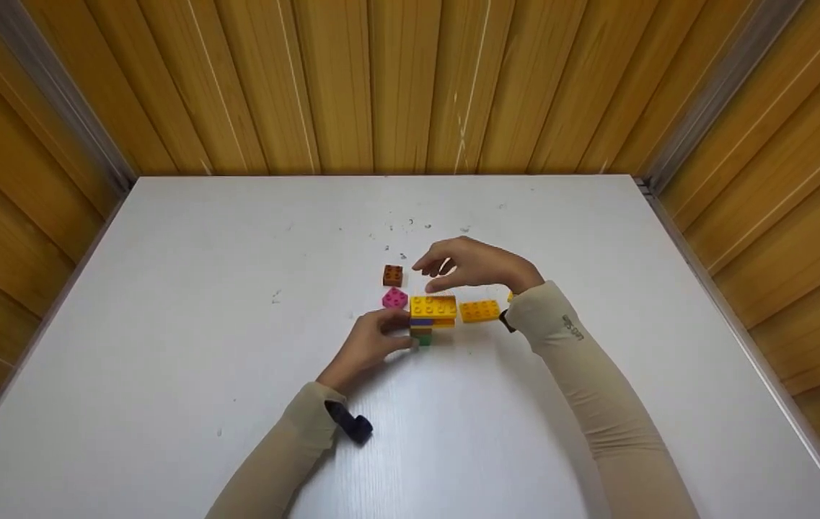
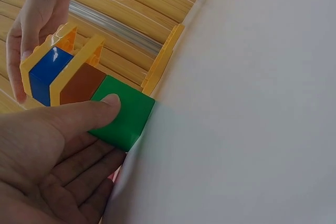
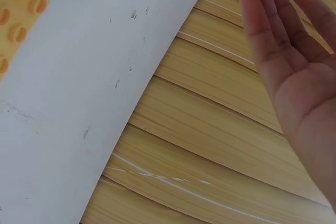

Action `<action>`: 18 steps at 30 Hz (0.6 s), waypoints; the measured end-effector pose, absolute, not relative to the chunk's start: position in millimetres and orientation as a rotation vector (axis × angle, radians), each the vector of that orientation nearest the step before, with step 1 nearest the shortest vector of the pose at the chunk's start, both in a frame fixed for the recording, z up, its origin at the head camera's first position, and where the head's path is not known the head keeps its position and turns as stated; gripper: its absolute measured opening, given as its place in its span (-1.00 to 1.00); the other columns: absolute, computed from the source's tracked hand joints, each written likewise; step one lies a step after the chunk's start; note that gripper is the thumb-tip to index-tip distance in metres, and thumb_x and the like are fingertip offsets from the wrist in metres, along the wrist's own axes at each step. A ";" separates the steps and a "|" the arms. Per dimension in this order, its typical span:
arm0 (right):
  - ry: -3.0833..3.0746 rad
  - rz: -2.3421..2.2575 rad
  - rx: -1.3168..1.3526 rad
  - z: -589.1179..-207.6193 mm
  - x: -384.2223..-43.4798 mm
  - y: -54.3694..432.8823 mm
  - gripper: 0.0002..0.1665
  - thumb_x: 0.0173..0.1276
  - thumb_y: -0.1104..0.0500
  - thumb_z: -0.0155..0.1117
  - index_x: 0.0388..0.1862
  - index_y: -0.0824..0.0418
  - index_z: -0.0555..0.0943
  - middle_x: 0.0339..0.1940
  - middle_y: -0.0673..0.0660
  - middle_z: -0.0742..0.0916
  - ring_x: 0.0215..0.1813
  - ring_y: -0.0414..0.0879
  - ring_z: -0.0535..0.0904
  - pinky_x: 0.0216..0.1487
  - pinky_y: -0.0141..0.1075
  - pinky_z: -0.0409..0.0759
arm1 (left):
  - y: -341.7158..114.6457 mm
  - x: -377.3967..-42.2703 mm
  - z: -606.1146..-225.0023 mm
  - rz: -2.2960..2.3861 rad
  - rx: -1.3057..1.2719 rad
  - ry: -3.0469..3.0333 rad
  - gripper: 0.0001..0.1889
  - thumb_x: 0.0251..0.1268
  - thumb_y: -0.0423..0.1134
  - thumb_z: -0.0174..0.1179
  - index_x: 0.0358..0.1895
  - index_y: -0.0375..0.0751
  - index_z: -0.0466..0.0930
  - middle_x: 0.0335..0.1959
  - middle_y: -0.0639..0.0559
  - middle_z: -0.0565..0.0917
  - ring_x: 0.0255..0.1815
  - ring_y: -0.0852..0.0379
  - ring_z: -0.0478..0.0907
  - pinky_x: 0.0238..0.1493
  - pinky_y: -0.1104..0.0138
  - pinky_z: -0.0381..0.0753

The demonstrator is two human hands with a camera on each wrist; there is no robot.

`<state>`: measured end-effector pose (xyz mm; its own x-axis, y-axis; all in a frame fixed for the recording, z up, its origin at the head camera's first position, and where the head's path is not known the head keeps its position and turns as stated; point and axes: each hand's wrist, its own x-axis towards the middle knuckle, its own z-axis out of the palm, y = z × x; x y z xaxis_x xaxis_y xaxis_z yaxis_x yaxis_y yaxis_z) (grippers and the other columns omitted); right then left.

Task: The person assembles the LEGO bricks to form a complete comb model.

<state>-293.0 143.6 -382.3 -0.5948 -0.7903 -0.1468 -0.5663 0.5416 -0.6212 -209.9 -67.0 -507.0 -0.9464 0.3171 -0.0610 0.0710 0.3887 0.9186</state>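
Note:
A small tower of toy building bricks stands on the table in front of the person. From the bottom it has a green brick (image 2: 128, 111), a brown brick (image 2: 84, 83), a yellow plate, a blue brick (image 2: 50, 74) and a yellow top plate (image 1: 433, 306). The left hand (image 1: 370, 342) grips the tower low down, its thumb across the green brick and its fingers around the far side. Beyond the tower, the right hand (image 1: 478, 263) hovers with relaxed, slightly bent fingers and holds nothing.
Behind the tower lie a loose brown brick (image 1: 392, 275) and a pink flower-like brick (image 1: 394, 298). A flat yellow plate (image 1: 479, 311) lies to its right, with another yellow piece (image 1: 510, 296) partly hidden by the right wrist. Wooden-look walls (image 1: 402, 86) border the white table (image 1: 200, 303).

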 end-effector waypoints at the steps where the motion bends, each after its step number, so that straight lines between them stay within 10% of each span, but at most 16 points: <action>1: 2.372 -0.759 -1.101 -383.6 -294.6 143.8 -0.49 0.28 0.07 0.35 0.19 0.19 0.57 0.05 0.13 0.67 0.04 -0.01 0.61 0.17 -0.14 0.58 | -67.1 -210.0 -506.7 1.578 0.340 2.423 -0.60 0.14 -0.29 0.36 0.09 -0.12 0.59 0.07 0.01 0.67 0.12 0.07 0.58 0.29 0.16 0.47; 18: 2.401 -0.971 -0.876 -423.8 -327.0 139.5 -0.47 0.30 0.09 0.33 0.21 0.24 0.55 0.18 0.29 0.60 0.17 0.09 0.58 0.24 -0.11 0.54 | -66.6 -210.6 -506.6 1.563 0.310 2.416 -0.55 0.11 -0.30 0.38 0.13 -0.12 0.57 0.06 0.01 0.67 0.09 0.07 0.59 0.29 0.17 0.48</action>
